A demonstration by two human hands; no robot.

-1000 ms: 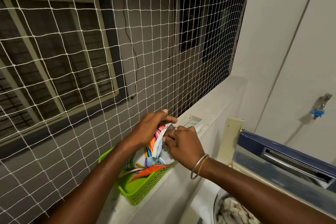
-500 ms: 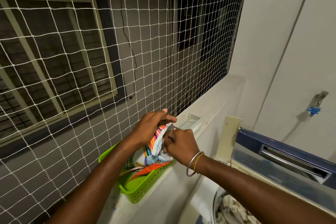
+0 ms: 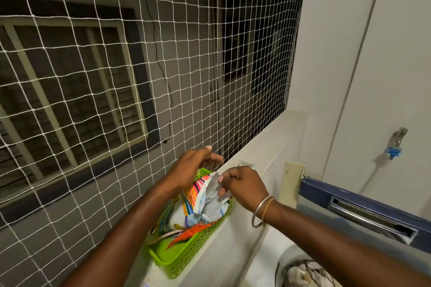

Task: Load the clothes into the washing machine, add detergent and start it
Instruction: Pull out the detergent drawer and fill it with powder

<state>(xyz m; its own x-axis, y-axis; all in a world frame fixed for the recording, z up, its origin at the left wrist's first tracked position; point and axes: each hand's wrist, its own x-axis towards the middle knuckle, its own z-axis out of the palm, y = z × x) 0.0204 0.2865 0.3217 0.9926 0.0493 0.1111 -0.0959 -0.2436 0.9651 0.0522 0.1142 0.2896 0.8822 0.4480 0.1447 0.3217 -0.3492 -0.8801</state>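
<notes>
Big white net (image 3: 116, 77) fills the left side of my feed, and the washing machine (image 3: 349, 207) sits lower right with its blue lid up and clothes (image 3: 305, 275) in the drum. On the pale ledge (image 3: 233, 240) between them there's a green basket (image 3: 186, 256), with the striped detergent packet (image 3: 193, 207) standing in it. Right hand (image 3: 245, 186) pinches the packet's top edge. Left hand (image 3: 191, 168) is curled just over the packet, can't tell if it's actually gripping anything tbh.
</notes>
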